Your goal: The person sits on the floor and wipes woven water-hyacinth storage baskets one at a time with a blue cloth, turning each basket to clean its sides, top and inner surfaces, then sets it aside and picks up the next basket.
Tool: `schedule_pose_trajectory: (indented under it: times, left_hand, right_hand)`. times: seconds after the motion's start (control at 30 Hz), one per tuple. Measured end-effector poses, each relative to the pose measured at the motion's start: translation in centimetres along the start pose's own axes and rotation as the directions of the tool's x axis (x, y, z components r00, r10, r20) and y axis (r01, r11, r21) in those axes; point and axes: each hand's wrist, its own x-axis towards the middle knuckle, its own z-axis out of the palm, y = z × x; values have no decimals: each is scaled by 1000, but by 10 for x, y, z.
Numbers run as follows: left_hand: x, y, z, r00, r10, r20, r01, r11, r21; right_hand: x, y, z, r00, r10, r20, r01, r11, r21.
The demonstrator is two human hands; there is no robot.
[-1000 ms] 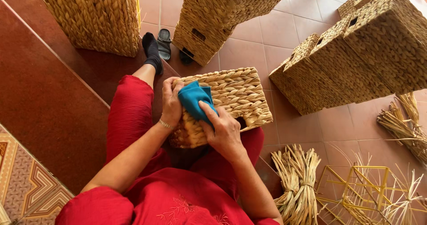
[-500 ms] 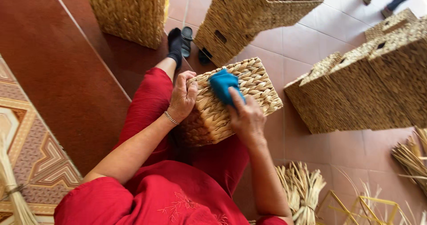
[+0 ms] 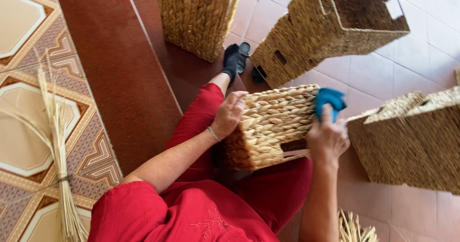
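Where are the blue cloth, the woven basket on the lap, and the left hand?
blue cloth (image 3: 329, 100), head view, on its upper fold.
woven basket (image 3: 275, 122), head view, on its braided side.
left hand (image 3: 229, 113), head view, on the back of the hand.

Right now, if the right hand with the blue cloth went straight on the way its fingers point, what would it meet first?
The right hand points up the picture, past the blue cloth. Probably first comes bare tiled floor, then the tipped woven basket beyond, though depth is unclear.
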Motion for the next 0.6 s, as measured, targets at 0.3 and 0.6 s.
schedule_pose_trajectory:
  times: [0.3,0.6]
  left_hand:
    - [6,-3,-10,907,417,-62,-403,901,161]
    - [2,1,-14,969,248,-2,-245,959,141]
  right_hand:
    - [-82,-96,-23,898,-427,-101,438,889,135]
    - [14,29,26,995,-32,-97,18,990,-140]
